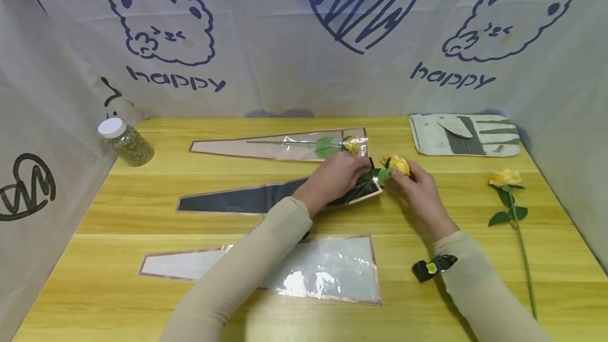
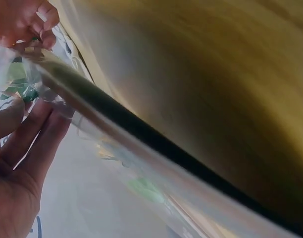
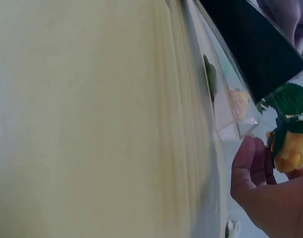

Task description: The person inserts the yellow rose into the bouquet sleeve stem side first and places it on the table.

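Observation:
In the head view my left hand point(image 1: 332, 177) pinches the wide open end of a black flower sleeve point(image 1: 228, 200), which is partly lifted off the table. My right hand point(image 1: 421, 194) holds a yellow artificial rose point(image 1: 400, 165) just below its bloom. The rose's stem and some leaves run into the sleeve, while its bloom stays outside the mouth. The right wrist view shows the bloom point(image 3: 291, 151) between thumb and fingers, with a dark green leaf point(image 3: 290, 99) at the sleeve's edge. In the left wrist view the left hand point(image 2: 23, 168) holds the clear film.
Behind lies a pale pink sleeve point(image 1: 218, 148) with a yellow rose inside. A white sleeve point(image 1: 328, 265) lies in front. Another yellow rose point(image 1: 505, 178) is at the right, below a grey-white glove point(image 1: 427, 139). A white-capped jar point(image 1: 130, 146) stands at the back left.

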Motion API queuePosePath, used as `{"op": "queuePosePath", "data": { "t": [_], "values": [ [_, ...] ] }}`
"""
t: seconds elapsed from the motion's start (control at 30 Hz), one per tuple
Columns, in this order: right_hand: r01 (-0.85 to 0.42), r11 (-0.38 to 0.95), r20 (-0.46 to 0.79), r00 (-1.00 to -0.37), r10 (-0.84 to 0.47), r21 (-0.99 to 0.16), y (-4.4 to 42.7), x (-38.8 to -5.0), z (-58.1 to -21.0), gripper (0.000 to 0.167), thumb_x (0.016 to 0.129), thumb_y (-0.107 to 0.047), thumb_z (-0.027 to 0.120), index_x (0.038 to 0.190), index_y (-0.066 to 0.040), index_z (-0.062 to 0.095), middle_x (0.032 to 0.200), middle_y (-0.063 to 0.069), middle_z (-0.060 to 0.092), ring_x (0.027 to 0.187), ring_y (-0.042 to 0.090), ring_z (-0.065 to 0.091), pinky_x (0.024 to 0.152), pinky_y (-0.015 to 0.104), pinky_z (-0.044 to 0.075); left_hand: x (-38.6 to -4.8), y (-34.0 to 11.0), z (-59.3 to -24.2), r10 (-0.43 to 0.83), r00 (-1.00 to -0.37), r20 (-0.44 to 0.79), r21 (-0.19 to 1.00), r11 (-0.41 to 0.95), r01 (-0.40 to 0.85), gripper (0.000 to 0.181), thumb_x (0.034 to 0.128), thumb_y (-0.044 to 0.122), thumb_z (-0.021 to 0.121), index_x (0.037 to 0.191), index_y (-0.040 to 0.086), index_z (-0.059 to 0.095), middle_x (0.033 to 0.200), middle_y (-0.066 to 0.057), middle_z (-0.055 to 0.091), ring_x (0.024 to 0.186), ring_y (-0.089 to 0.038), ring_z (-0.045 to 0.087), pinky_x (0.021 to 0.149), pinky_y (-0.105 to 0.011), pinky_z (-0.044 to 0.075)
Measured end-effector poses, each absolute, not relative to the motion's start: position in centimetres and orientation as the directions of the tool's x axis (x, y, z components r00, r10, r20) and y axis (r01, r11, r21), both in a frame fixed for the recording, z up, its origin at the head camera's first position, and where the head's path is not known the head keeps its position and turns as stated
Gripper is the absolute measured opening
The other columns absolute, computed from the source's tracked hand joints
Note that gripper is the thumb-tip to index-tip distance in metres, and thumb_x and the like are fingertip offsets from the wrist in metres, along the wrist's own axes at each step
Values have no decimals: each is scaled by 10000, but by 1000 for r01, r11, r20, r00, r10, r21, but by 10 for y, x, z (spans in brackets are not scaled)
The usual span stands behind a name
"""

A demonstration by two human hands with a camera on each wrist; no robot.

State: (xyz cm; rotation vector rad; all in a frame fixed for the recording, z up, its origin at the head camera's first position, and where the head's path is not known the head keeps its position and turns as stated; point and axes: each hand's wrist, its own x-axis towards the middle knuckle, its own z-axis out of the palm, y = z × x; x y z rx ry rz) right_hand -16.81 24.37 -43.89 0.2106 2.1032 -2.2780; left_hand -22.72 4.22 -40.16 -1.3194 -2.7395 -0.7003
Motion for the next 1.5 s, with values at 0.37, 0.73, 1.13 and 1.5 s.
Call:
{"op": "queuePosePath", "data": {
  "t": [0.37, 0.73, 1.13, 1.5],
  "values": [
    [88, 124, -75, -992, 106, -988, 250, -170, -437, 446, 1030, -190, 535, 1346, 120, 480, 1195, 121, 552, 978, 79, 568, 817, 216, 519, -225, 43, -401, 720, -644, 258, 337, 558, 758, 185, 1024, 175, 552, 1041, 111, 725, 873, -3, 704, 740, -106, 627, 720, -261, 509],
    [120, 191, -116, -993, 33, -974, 241, -172, -437, 391, 1003, -151, 585, 1309, 84, 517, 1235, 191, 533, 1012, 153, 563, 878, 335, 525, -223, 45, -402, 724, -639, 259, 200, 607, 769, 198, 1020, 242, 564, 1076, 166, 739, 961, 51, 716, 832, -120, 653, 709, -291, 527],
    [88, 234, -85, -996, 21, -968, 247, -170, -440, 367, 960, -98, 648, 1275, 77, 576, 1220, 207, 569, 978, 124, 589, 833, 270, 532, -223, 44, -402, 720, -639, 271, 194, 610, 768, 174, 991, 269, 616, 1066, 204, 759, 956, 68, 667, 820, -101, 618, 666, -260, 501],
    [113, 254, -120, -993, -11, -961, 240, -170, -438, 340, 951, -55, 642, 1258, 83, 590, 1188, 226, 602, 980, 152, 606, 837, 260, 526, -224, 51, -405, 727, -646, 232, 269, 590, 761, 145, 984, 109, 598, 1011, 129, 739, 896, 29, 695, 797, -135, 637, 754, -298, 512]
  ]
}}
